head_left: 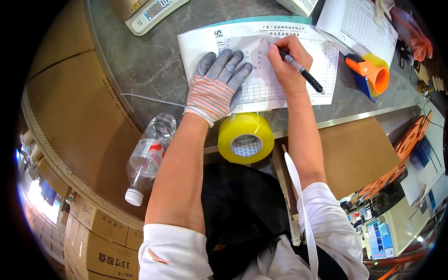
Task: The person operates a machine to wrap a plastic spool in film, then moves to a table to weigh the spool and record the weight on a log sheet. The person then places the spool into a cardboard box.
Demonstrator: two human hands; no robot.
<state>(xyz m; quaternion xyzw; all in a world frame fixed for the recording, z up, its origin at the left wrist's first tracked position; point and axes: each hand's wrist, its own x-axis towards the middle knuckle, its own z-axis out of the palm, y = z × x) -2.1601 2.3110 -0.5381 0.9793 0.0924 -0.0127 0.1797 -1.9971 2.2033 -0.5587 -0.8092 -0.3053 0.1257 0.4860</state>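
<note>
My left hand [217,84], in a striped glove with grey fingers, lies spread on a white slip of paper [261,70]. The slip rests over a larger printed form [322,60] with a ruled grid. My right hand [290,65] is bare and pinches a black pen [305,76], its writing end at the slip's upper part. Just below the papers, at the table's near edge, sits a roll of yellow tape [225,140]. A clear plastic bottle [147,156] with a white cap lies beside my left forearm.
A digital scale [151,16] stands at the far left. At the right are an orange and blue tape dispenser [364,74], more gridded sheets [350,23] and a red plastic bag [413,35]. Cardboard [74,121] lines the left; a brown carton [354,154] sits below the table edge.
</note>
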